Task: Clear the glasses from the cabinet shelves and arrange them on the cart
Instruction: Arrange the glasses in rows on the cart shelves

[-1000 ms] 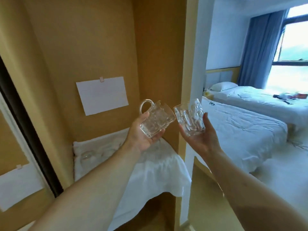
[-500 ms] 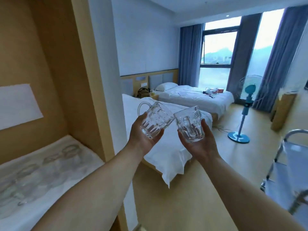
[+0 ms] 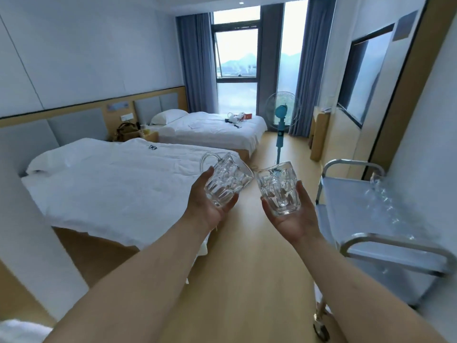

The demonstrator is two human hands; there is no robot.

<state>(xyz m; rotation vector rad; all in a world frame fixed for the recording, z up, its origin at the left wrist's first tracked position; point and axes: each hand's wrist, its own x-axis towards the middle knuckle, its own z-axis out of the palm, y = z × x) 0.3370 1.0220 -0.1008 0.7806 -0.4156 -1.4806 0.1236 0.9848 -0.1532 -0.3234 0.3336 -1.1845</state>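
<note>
Head view: left hand [image 3: 207, 206] wraps a clear handled glass mug [image 3: 226, 180], tilted right, handle up-left. Right hand [image 3: 295, 215] cups a second glass mug [image 3: 279, 188], upright. Rims nearly touching, both held over the wood floor [image 3: 247, 268]. Cart [image 3: 395, 243] just to the right; blurred glasses [image 3: 385, 201] on its top shelf. Beds [image 3: 118, 184] left.

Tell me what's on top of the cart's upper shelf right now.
Several clear glasses already stand on the cart top, toward its far right side, blurred so I can't count them. The near part looks bare. The lower shelf is hidden beneath it.
</note>
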